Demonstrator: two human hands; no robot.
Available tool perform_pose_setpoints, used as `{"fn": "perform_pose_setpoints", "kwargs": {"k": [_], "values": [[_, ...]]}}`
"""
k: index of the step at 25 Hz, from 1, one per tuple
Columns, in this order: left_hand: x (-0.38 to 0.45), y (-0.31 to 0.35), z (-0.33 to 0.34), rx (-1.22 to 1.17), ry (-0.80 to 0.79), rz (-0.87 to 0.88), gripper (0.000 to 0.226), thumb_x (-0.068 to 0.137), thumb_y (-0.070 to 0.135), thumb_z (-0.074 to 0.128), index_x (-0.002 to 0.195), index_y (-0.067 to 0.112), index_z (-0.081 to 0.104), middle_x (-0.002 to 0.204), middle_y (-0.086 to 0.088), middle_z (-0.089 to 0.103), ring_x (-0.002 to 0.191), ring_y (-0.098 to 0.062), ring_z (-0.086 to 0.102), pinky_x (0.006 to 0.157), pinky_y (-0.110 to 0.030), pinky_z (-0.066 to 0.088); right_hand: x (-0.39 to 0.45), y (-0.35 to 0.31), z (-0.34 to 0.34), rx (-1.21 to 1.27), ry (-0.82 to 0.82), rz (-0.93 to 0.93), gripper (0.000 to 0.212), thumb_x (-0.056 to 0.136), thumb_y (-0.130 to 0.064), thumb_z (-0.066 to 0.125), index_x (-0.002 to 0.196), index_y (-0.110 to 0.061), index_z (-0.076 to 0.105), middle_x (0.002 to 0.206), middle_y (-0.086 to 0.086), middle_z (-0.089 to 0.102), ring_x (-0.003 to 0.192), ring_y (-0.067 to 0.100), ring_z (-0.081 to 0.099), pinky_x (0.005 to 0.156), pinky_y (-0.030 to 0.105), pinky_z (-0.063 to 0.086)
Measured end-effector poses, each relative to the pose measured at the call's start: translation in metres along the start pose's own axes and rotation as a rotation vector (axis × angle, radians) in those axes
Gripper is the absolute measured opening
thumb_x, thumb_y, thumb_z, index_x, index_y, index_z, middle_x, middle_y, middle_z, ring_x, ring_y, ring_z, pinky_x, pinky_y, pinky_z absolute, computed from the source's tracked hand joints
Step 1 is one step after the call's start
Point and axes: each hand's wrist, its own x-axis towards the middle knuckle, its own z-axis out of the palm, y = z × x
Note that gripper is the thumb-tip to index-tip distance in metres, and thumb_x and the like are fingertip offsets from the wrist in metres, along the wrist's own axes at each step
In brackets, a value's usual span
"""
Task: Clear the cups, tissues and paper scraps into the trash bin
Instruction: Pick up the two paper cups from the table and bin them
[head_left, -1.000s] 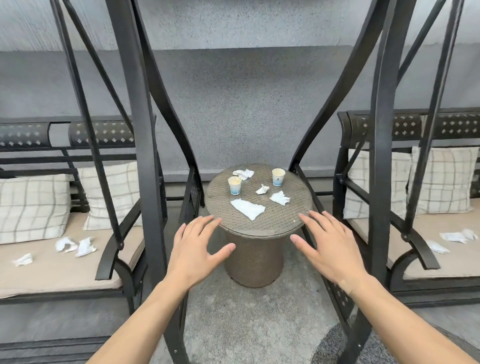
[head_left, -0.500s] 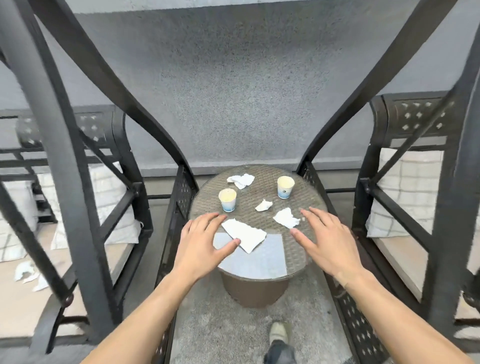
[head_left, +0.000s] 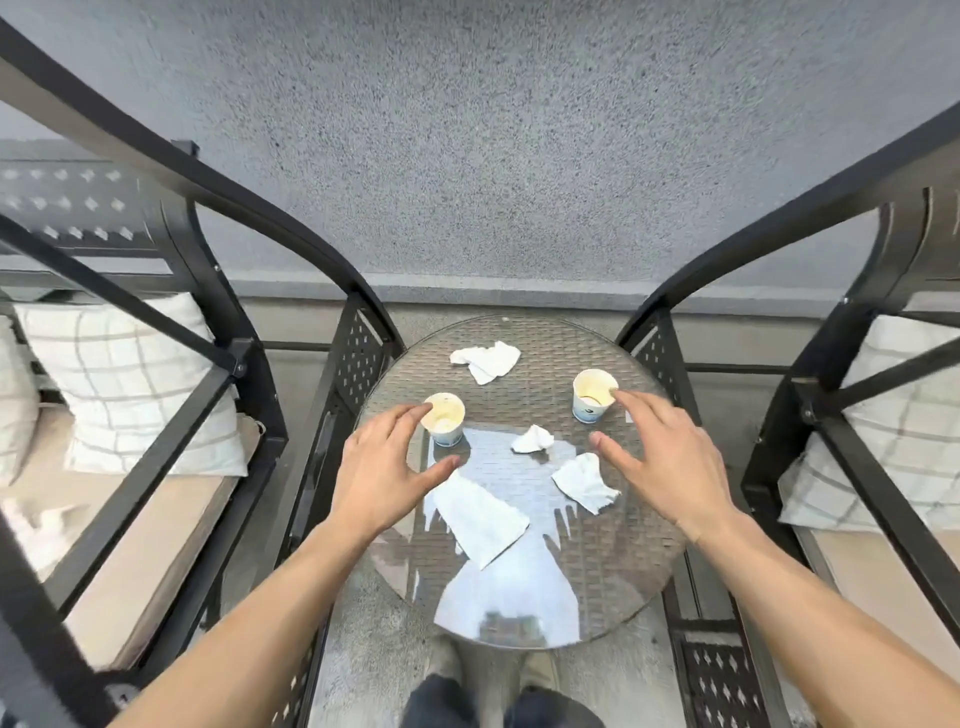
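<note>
Left paper cup (head_left: 444, 425): upright at about 9 o'clock on the tabletop (head_left: 613, 561), rim open, pale residue inside; liable to tip and spill if nudged at the rim rather than gripped round the wall.
Right paper cup (head_left: 594, 396): upright at about 2 o'clock, a darker ring of dregs at the bottom; same risk, and any leftover liquid would run over the glass.
Left hand (head_left: 382, 470): fingers (head_left: 410, 415) spread apart, empty, tips at the left cup's rim, thumb low near its base; contact or not, cannot tell.
Right hand (head_left: 662, 457): fingers (head_left: 631, 402) spread apart, empty, foremost tip at the right cup's rim; a glancing touch could knock it toward 12 o'clock.
Small crumpled scrap (head_left: 533, 439): near centre, between the cups; light, easily swept off by a passing wrist.
Torn tissue (head_left: 584, 480): at 3 o'clock, just beside the right thumb; likely to be dragged if the hand pulls back low.
Flat tissue (head_left: 480, 514): toward 6 o'clock, beneath the left thumb's line; thin, may cling to the smooth glass and tear on pick-up.
Folded tissue (head_left: 485, 361): at 12 o'clock, farthest reach; leaning over could brush the cups.
Trash bin: not in view; carrying two open cups to it risks drips.
Swing-seat frames (head_left: 218, 291): close on both sides of the tabletop; elbows could strike them.
Left seat cushion (head_left: 31, 519): white blur at 9 o'clock, possibly more litter, too smeared to tell.
</note>
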Motion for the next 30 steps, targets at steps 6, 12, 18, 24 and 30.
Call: {"fn": "perform_pose_setpoints", "kwargs": {"k": [6,12,18,24,30], "values": [[0.061,-0.048,0.064,-0.062,-0.139,-0.128,0.088,0.069,0.066,0.068,0.143,0.034,0.032,0.143,0.004,0.042,0.131,-0.02,0.043,0.106,-0.045,0.039,0.058,0.027,0.067,0.042,-0.066,0.151,0.073,0.08,-0.064,0.055,0.141,-0.029,0.035,0.141,-0.003,0.046,0.125,0.023,0.046,0.092,0.042,0.044],[0.104,-0.084,0.115,-0.106,-0.266,-0.192,0.111,0.063,0.057,0.081,0.151,0.028,0.02,0.149,-0.005,0.03,0.138,-0.025,0.029,0.11,-0.044,0.032,0.11,0.057,0.137,0.073,-0.253,0.242,0.099,0.072,-0.059,0.071,0.147,-0.039,0.011,0.156,-0.002,0.018,0.137,0.032,0.031,0.103,0.053,0.039],[0.125,-0.086,0.138,-0.11,-0.354,-0.126,0.108,0.059,0.053,0.083,0.147,0.03,0.025,0.139,-0.003,0.031,0.128,-0.025,0.031,0.104,-0.045,0.038,0.136,0.076,0.173,0.006,-0.293,0.247,0.097,0.07,-0.064,0.068,0.144,-0.045,0.008,0.157,-0.004,0.013,0.135,0.036,0.031,0.102,0.051,0.038],[0.126,-0.083,0.14,-0.138,-0.306,-0.115,0.085,0.067,0.052,0.077,0.138,0.027,0.037,0.13,0.003,0.041,0.123,-0.02,0.037,0.099,-0.044,0.042,0.14,0.074,0.17,0.019,-0.179,0.241,0.08,0.075,-0.051,0.065,0.143,-0.036,0.026,0.136,0.001,0.036,0.118,0.033,0.05,0.085,0.044,0.049],[0.124,-0.072,0.115,-0.205,-0.264,-0.135,0.085,0.072,0.051,0.074,0.142,0.027,0.033,0.131,0.005,0.041,0.127,-0.017,0.037,0.098,-0.041,0.043,0.13,0.038,0.135,0.088,-0.127,0.238,0.08,0.073,-0.049,0.066,0.142,-0.038,0.027,0.133,-0.005,0.035,0.114,0.029,0.052,0.085,0.044,0.051]]}}
